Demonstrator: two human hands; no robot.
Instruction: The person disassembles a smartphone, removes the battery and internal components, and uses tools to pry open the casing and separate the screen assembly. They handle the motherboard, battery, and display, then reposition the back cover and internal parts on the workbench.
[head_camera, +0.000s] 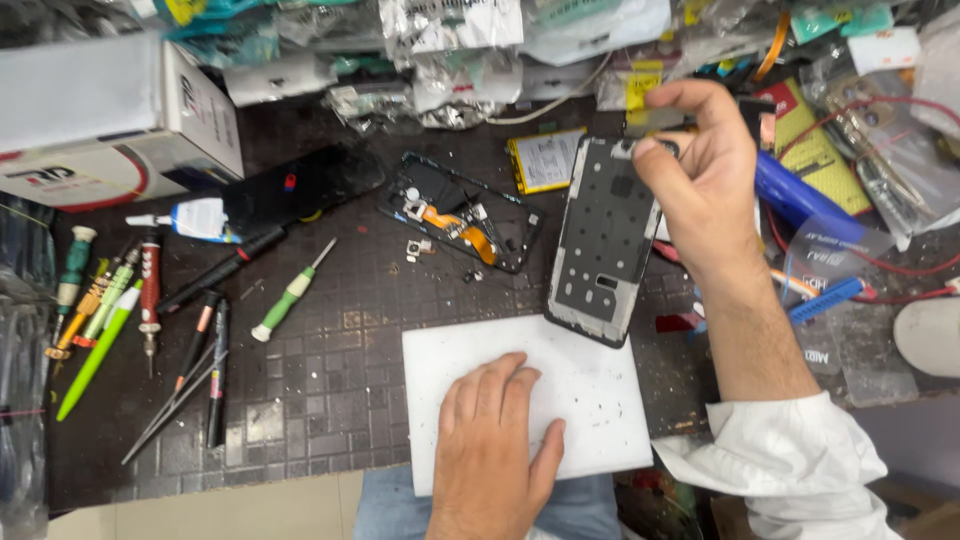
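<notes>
My right hand pinches the top edge of a black phone frame, holding it tilted with its lower end over the corner of a white board. My left hand lies flat, palm down, on the white board near the table's front edge. A second opened phone body with an orange flex cable lies on the dark mat to the left of the frame. A flat battery lies behind it.
A green-handled screwdriver, tweezers and pens and several more screwdrivers lie at left. A glue tube, a dark phone panel and a white box sit at back left. Foil bags, cables and a blue tool crowd the back and right.
</notes>
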